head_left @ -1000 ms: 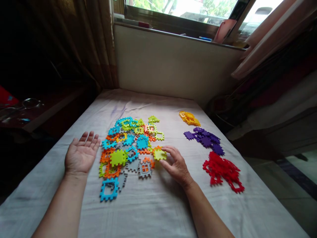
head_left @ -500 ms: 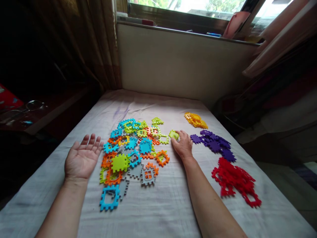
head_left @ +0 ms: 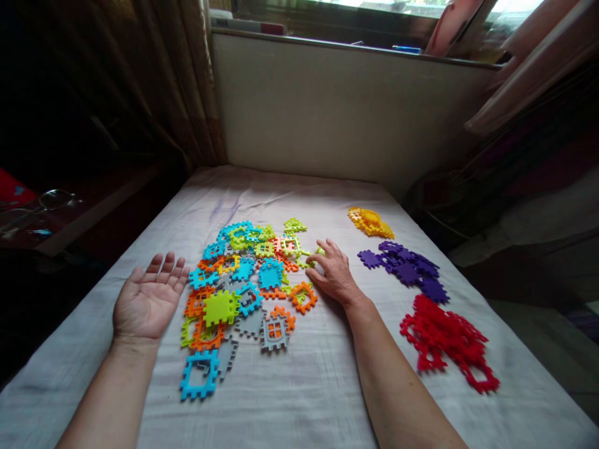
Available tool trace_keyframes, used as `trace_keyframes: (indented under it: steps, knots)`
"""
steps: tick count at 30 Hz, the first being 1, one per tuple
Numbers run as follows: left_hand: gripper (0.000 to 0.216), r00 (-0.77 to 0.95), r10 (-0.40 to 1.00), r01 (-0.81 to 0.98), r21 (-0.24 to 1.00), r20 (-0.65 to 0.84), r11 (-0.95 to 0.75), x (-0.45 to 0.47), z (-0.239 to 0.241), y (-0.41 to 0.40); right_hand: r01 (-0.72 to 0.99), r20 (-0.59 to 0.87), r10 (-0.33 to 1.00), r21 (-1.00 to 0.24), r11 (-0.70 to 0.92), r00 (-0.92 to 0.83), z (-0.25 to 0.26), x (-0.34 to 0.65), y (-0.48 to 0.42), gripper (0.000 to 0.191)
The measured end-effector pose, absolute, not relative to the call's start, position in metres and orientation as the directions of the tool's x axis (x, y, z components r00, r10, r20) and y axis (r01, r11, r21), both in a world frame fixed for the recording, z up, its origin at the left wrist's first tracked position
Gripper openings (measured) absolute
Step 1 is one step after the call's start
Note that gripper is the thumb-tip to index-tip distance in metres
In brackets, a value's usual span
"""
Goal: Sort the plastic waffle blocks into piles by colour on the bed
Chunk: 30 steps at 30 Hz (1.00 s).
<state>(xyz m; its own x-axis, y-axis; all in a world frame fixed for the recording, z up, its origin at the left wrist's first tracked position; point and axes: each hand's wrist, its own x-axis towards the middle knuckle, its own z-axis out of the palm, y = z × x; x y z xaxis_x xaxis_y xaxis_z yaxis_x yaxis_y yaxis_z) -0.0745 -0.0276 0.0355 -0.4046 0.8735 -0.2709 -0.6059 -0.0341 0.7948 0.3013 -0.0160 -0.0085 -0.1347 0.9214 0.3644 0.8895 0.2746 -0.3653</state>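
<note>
My left hand [head_left: 150,300] lies palm up and open on the white cloth [head_left: 299,393], just left of a mixed pile of coloured interlocking plastic tiles [head_left: 243,280]. My right hand [head_left: 333,272] rests palm down at the pile's right edge. Its fingers are stretched out over a lime green frame tile [head_left: 306,258], and a bit of another lime tile [head_left: 321,251] shows beside them. I see nothing gripped in it. Right of that hand lie sorted heaps: yellow tiles [head_left: 369,222], purple tiles [head_left: 405,265] and red tiles [head_left: 447,343].
A pale wall [head_left: 337,112] under a window sill stands behind the cloth-covered surface. A brown curtain [head_left: 187,81] hangs at the back left. A pair of glasses [head_left: 53,199] lies on a dark side surface to the left. The surface drops off on the right.
My right hand carried a lime tile from the pile's near right edge up towards the purple heap, then came back left onto the lime frame tiles. The left hand stayed put.
</note>
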Motion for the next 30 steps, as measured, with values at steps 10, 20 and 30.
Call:
trace_keyframes:
  steps: [10, 20, 30]
  knots:
    - [0.024, -0.407, 0.859, -0.648, 0.761, -0.309, -0.033, -0.072, 0.038, -0.027, 0.898, 0.542, 0.834, -0.412, 0.153, 0.107, -0.016, 0.314, -0.010, 0.016]
    - [0.022, -0.391, 0.877, -0.645, 0.763, -0.279, -0.045, -0.073, 0.036, -0.028, 0.908, 0.547, 0.833, -0.388, 0.158, 0.089, -0.011, 0.290, -0.008, 0.029]
    - [0.023, -0.381, 0.875, -0.674, 0.738, -0.297, -0.044, -0.073, 0.035, -0.027, 0.930, 0.403, 0.914, -0.312, 0.193, -0.055, -0.019, 0.268, -0.004, 0.028]
